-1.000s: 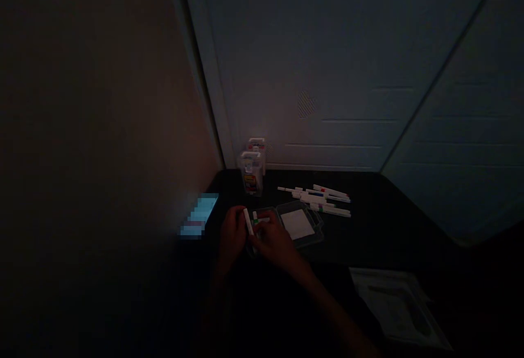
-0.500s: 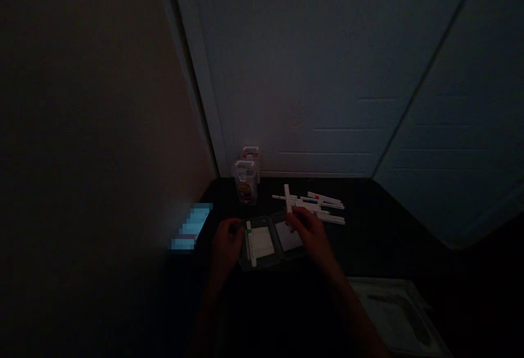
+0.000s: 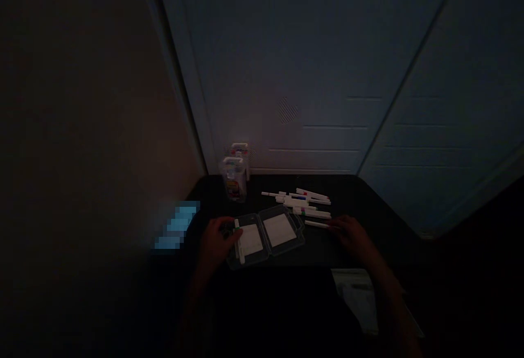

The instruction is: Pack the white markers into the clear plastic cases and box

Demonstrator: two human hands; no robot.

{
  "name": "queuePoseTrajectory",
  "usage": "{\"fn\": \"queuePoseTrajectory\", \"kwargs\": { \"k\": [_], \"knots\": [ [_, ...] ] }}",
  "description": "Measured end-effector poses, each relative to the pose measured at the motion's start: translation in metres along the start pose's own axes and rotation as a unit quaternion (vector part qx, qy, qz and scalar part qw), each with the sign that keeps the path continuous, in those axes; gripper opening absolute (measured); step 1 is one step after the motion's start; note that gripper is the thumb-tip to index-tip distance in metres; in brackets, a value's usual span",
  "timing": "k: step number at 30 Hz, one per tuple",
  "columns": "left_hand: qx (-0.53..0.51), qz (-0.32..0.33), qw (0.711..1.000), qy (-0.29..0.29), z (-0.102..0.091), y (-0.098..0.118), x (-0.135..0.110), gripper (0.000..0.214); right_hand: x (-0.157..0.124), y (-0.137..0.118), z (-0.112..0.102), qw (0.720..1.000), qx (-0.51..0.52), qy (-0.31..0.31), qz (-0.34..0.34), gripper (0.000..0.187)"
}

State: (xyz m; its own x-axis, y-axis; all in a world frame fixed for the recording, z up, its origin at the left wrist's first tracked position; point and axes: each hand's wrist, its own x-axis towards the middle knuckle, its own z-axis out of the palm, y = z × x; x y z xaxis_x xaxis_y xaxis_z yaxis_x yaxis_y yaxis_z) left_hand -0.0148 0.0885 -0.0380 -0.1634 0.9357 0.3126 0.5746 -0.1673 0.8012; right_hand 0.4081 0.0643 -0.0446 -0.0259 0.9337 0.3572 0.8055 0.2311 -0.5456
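In the dim head view, a clear plastic case (image 3: 285, 244) lies opened flat on the dark table, with white inserts in both halves. My left hand (image 3: 216, 242) grips its left edge, thumb over a white marker (image 3: 240, 250) with a green band that lies in the left half. To the right of the case, my right hand (image 3: 350, 232) has its fingers closed on the end of another white marker (image 3: 316, 224), held low and nearly level at the table. Behind it lies a loose pile of several white markers (image 3: 295, 202), some with coloured bands.
Two clear plastic cases with handles, a front case (image 3: 234, 183) and a rear one (image 3: 241, 153), stand by the wall (image 3: 266, 74). A pixelated bright patch (image 3: 176, 227) is at the left. Below the table's front edge is a pale flat object (image 3: 356, 298).
My right hand has moved right, away from above the case, lowering the marker from upright to nearly level. My left thumb now rests on the green-banded marker. The view has shifted slightly.
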Motion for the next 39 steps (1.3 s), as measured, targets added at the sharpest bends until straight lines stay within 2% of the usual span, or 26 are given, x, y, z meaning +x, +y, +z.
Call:
{"fn": "queuePoseTrajectory", "kwargs": {
  "k": [4,9,18,23,26,29,31,33,36,39],
  "knots": [
    [-0.013,0.009,1.000,-0.004,0.000,-0.002,0.001,0.033,0.008,-0.008,0.000,1.000,-0.003,-0.011,-0.005,0.027],
    [-0.011,0.001,1.000,-0.002,-0.001,0.003,0.000,0.031,0.025,-0.013,-0.002,1.000,-0.008,0.015,-0.025,0.030],
    [-0.018,-0.005,1.000,0.000,-0.003,0.008,-0.004,0.027,0.045,-0.014,0.002,0.996,-0.074,-0.034,-0.027,0.023],
    [-0.019,0.009,1.000,0.007,-0.003,0.006,-0.003,0.022,0.052,-0.018,0.006,0.985,-0.142,-0.073,-0.061,0.024],
    [-0.015,0.020,0.999,0.020,-0.001,0.003,-0.003,0.020,0.052,-0.017,0.007,0.978,-0.185,-0.049,-0.079,0.021],
    [-0.020,0.024,0.999,0.024,0.000,0.000,-0.003,0.020,0.047,-0.017,0.002,0.979,-0.193,0.007,-0.063,0.025],
    [-0.028,0.023,0.999,0.025,0.000,-0.001,-0.003,0.023,0.042,-0.021,-0.002,0.985,-0.157,0.045,-0.050,0.029],
    [-0.028,0.017,0.999,0.027,0.001,-0.001,-0.003,0.023,0.037,-0.032,-0.004,0.994,-0.077,0.064,-0.044,0.033],
    [-0.024,0.011,0.999,0.025,0.001,-0.001,-0.003,0.022,0.030,-0.061,0.001,0.997,0.059,0.040,-0.006,0.036],
    [-0.024,0.014,0.999,0.027,0.002,-0.002,-0.003,0.021,0.026,-0.094,0.013,0.990,0.137,0.008,0.010,0.036]
  ]
}}
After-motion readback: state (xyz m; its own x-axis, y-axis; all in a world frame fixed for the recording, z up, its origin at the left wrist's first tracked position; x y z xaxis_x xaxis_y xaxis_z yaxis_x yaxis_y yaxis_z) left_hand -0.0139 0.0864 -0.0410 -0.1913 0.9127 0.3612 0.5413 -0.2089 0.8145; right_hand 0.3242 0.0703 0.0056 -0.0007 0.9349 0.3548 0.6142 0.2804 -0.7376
